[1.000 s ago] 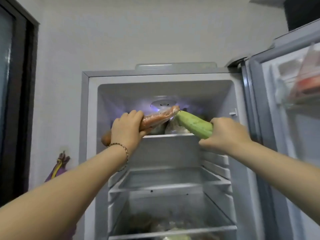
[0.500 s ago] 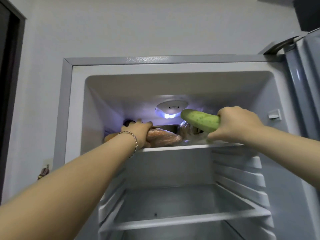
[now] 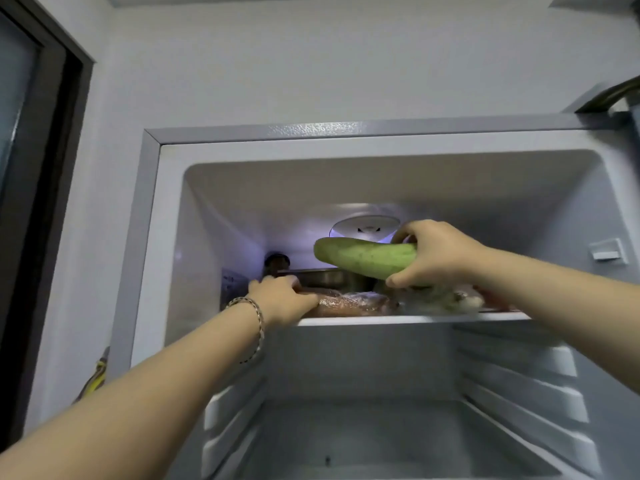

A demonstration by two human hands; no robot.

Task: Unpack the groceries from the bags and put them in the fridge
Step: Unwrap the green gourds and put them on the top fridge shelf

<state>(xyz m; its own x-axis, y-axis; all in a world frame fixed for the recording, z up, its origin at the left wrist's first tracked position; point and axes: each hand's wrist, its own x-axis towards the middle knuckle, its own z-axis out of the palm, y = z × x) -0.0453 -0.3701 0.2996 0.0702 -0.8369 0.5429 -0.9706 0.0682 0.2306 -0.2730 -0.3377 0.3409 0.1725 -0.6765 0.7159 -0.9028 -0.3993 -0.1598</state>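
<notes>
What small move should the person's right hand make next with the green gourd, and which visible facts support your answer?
Probably lower the green gourd onto the top shelf, likely resting on the wrapped packet. The right hand grips it in the air above the shelf's contents, and the left hand holds that packet, which already lies on the shelf.

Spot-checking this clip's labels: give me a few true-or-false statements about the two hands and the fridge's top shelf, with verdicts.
1. The right hand grips a green gourd. True.
2. The green gourd lies flat on the top shelf. False: it is held in the air above the food on that shelf.
3. The left hand holds a wrapped package that lies on the top shelf. True.
4. A bracelet is on the right arm. False: it is on the left arm, just behind the left hand.
</notes>
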